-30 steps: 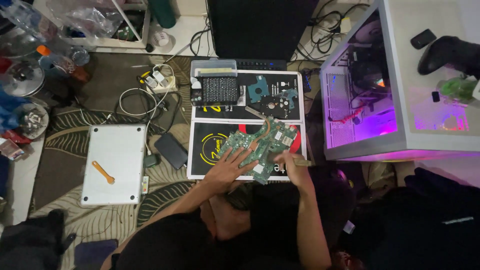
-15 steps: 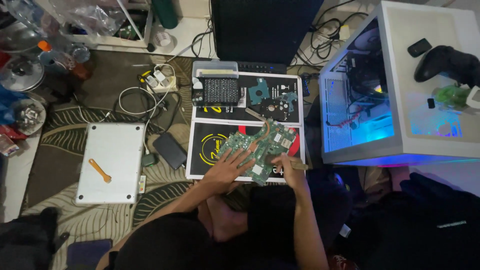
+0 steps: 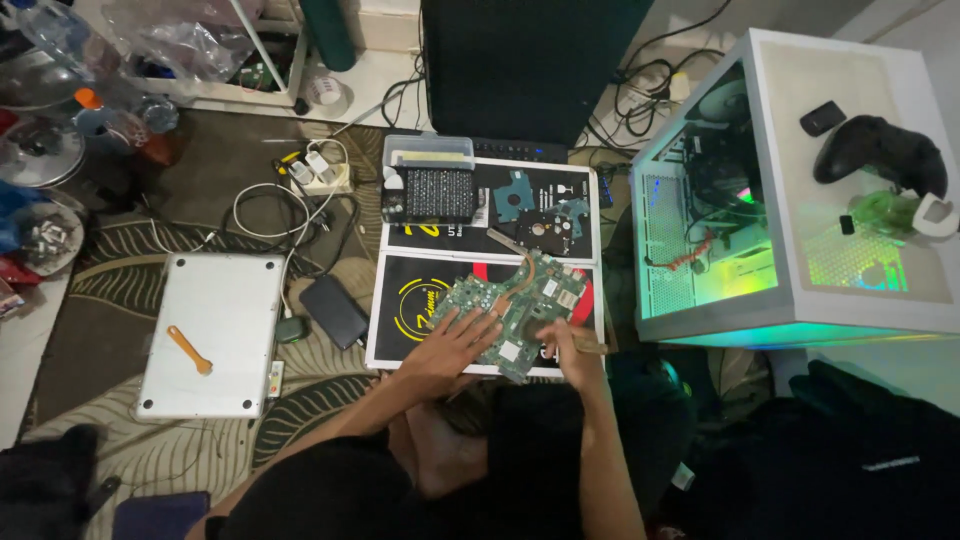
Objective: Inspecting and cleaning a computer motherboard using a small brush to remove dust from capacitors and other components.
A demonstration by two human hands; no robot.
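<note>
Your left hand (image 3: 445,350) lies flat, fingers spread, on the green circuit board (image 3: 515,305). Your right hand (image 3: 568,352) keeps its grip clamped on a thin tool (image 3: 590,345). Beneath: black mat (image 3: 420,300), round yellow emblem.

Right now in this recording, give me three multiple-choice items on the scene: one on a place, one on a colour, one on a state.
1. Where does the green circuit board lie?
A. on the black mat
B. on the silver laptop
C. on the white computer case

2. What colour is the small tool on the upturned silver laptop?
A. blue
B. orange
C. black

3. How is the left hand placed?
A. closed around a cable
B. lifted clear of the board
C. spread flat on the board's edge

Answers:
1 A, the board rests on the mat in front of the person.
2 B, the tool is orange against the silver shell.
3 C, the fingers fan out over the board's left edge, while the right hand holds a thin tool.
</note>
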